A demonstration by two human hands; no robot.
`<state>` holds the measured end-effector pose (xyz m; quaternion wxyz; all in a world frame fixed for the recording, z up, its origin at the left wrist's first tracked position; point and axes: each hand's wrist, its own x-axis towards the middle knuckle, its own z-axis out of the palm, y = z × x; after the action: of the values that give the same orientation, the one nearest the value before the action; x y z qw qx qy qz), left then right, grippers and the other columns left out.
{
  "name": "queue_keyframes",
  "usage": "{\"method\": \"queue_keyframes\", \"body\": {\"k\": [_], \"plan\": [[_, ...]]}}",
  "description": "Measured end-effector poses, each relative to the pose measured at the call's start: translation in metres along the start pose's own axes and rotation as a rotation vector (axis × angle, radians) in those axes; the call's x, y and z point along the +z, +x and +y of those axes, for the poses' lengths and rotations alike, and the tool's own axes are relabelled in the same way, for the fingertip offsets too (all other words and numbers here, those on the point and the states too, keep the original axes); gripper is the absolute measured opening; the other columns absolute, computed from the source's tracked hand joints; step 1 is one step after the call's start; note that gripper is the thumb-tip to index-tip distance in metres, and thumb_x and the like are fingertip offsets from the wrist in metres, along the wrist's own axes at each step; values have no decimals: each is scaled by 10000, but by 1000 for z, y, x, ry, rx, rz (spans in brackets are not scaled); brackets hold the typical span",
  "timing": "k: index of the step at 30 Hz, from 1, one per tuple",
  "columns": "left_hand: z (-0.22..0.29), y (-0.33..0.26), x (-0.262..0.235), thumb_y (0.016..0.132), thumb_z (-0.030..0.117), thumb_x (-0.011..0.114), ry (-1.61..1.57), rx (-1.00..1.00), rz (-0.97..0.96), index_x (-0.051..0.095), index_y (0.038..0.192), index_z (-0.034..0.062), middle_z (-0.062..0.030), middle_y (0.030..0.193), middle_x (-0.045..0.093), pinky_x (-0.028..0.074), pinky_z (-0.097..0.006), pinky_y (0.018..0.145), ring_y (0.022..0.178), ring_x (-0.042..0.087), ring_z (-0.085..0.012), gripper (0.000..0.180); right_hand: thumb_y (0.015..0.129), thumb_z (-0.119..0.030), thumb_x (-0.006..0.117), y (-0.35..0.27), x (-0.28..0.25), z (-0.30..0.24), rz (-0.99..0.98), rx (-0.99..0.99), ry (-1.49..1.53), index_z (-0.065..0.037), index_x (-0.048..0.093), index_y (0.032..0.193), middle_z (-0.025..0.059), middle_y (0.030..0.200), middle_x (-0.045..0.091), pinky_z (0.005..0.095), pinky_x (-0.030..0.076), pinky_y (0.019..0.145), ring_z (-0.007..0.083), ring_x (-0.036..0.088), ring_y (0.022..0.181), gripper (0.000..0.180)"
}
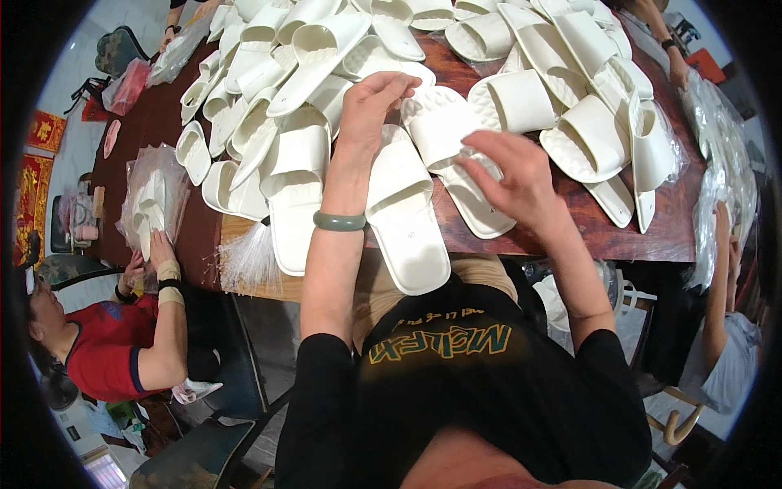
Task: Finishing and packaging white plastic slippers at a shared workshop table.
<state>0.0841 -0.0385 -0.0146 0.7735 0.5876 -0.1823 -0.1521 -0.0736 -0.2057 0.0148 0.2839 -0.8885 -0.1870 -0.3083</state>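
My left hand (371, 106), with a green bangle (340, 221) on its wrist, reaches over the dark wooden table (643, 232) and its fingertips touch a white slide slipper (436, 118). My right hand (513, 179) hovers with fingers spread over the same slipper's lower part, touching it lightly. Another white slipper (407, 220) lies between my arms, its end hanging over the table's near edge. A third one (293, 191) lies left of my left forearm.
Several white slippers are heaped across the table (326, 49). A person in a red shirt (110, 346) at the left handles slippers in a clear plastic bag (151, 200). Clear bags (717, 138) lie at the right beside another person (721, 342). Other people's hands show at the far side.
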Motion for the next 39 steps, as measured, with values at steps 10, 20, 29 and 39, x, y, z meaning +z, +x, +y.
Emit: {"method": "queue_keyframes", "body": {"k": [10,20,29,39], "plan": [[11,-11,10,895,125,576,-57,41,8,651,969,-11,-51,871,657,456,-160,642,729,583,-66,172,809,-148,648,68,71,38,-6,512,561,19,617,1010,115,777,675,266,489,617,139,643,691,263],[2,-6,7,890,118,567,-86,55,63,656,969,6,-64,871,670,443,-190,663,748,587,-84,164,877,-135,567,53,73,40,178,632,772,34,636,976,55,784,662,206,484,631,76,605,700,208],[-2,-6,4,874,123,591,-95,29,69,628,958,-1,-51,784,647,420,-201,615,651,545,-83,155,832,-165,640,55,66,32,216,614,700,9,664,917,-18,678,598,195,374,512,22,462,585,195],[-5,-3,1,909,157,541,-118,17,-56,613,916,28,0,741,589,377,-186,613,656,495,-63,147,820,-171,693,51,70,36,273,618,731,2,670,932,-79,671,518,155,339,529,2,413,612,208]]}}
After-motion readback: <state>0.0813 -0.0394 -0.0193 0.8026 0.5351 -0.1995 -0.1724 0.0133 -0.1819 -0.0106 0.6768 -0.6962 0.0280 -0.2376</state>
